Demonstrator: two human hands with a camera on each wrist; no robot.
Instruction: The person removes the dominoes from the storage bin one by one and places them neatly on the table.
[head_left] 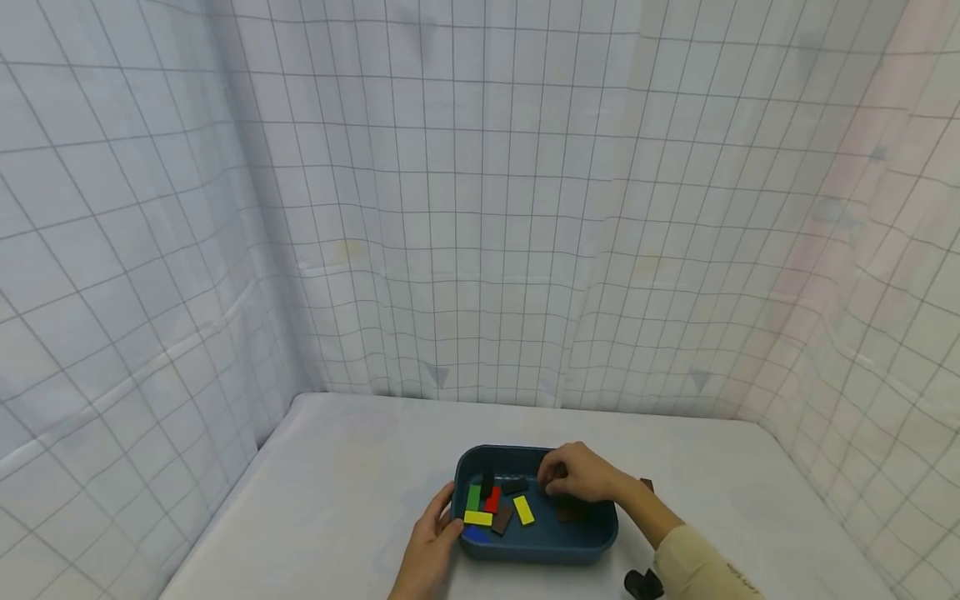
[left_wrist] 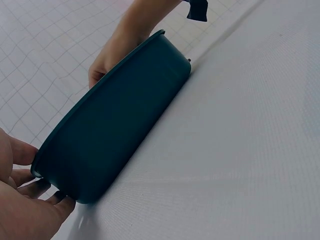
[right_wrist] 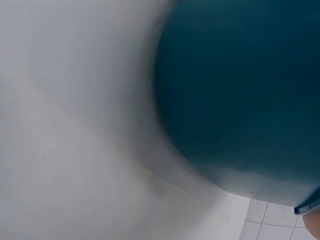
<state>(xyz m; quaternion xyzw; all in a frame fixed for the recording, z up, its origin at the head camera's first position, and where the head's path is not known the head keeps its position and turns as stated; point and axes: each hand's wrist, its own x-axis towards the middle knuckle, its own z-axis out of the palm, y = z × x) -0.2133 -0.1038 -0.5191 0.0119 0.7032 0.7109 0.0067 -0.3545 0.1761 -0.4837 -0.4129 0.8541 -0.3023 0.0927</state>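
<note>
A dark blue plastic tub [head_left: 536, 553] sits on the white table with small rectangular blocks inside. My left hand [head_left: 433, 535] holds its left end from outside, fingers on the wall and rim; the left wrist view shows the fingertips against the tub [left_wrist: 110, 120]. My right hand [head_left: 577, 473] reaches down inside the right half, fingers bent; I cannot tell whether they pinch a block. On the left lie a green block [head_left: 473, 497], red block [head_left: 492, 500], yellow block [head_left: 478, 518] and blue block [head_left: 476, 534]. A second yellow block [head_left: 523, 510] lies mid-tub, beside a brown block [head_left: 502, 520].
Two black blocks [head_left: 514, 486] lie towards the tub's back. Another brown piece [head_left: 567, 511] is under the right hand. Outside, a brown piece [head_left: 647, 483] shows behind the right forearm. A black object [head_left: 643, 584] is by the right sleeve. Gridded white curtains [head_left: 480, 208] surround the table.
</note>
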